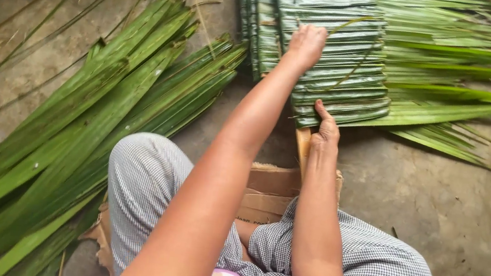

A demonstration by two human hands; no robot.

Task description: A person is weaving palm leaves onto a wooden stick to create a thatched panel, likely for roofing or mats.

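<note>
A panel of folded green palm leaves (331, 61) lies on the concrete floor in front of me, its loose leaf ends (451, 114) fanning to the right. My left hand (307, 42) rests fisted on top of the panel near its middle, apparently pinching a thin strip. At the panel's near edge, my right hand (324, 129) presses its thumb on the lowest leaf and curls around a pale wooden stick (302, 147) that runs under the folds.
A large pile of long loose palm leaves (75, 134) lies on the left. I sit cross-legged in checked trousers (367, 268) on flattened cardboard (270, 192). Dry leaf ribs (11, 44) are scattered on the grey floor at upper left.
</note>
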